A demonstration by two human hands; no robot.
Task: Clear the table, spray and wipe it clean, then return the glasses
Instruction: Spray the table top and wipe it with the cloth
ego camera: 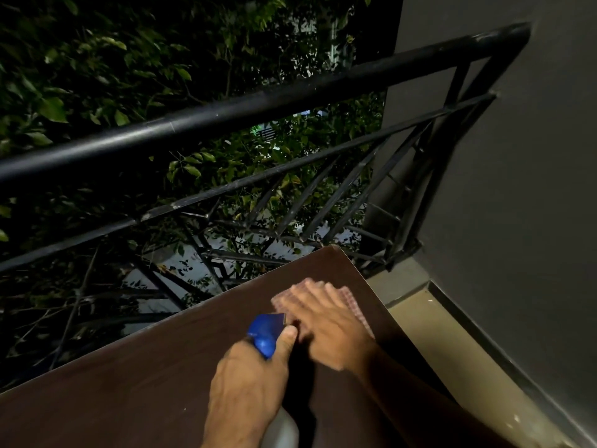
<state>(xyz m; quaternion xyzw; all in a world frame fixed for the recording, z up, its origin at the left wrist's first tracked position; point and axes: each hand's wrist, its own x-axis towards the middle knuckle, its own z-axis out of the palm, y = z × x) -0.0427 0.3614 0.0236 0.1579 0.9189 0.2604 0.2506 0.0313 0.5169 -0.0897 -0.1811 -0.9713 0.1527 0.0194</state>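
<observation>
Two hands work over one dark brown table point(135, 383), which fills the frame from 6 to 9 o'clock and runs up to a corner near centre; beyond it, from 9 through 1 o'clock, a black metal railing point(226, 114) with foliage point(80, 59) behind, and a grey wall point(517, 189) from 1 to 4 o'clock. No glasses in view, so the top looks cleared already (judgement: spray-and-wipe stage). Left hand point(248, 386) at 6 o'clock, fingers curled round the neck of a spray bottle point(266, 334), thumb up along its blue head; pale body shows below the wrist. Right hand point(323, 321) just right of it, around 5 o'clock, fingers straight and spread, pressing flat on a pinkish checked cloth point(358, 310) that lies on the table near its right edge. Right hand is motion-blurred. Cloth peeks out past the fingertips and on the right side of the hand. Handling guess: cloth is soft and light, bunches easily, so flat-palm pressure in the middle keeps it spread; near that edge it could slide off. Bottle is rigid plastic, likely light, best taken at the neck under the trigger; could be slick if wet.
</observation>
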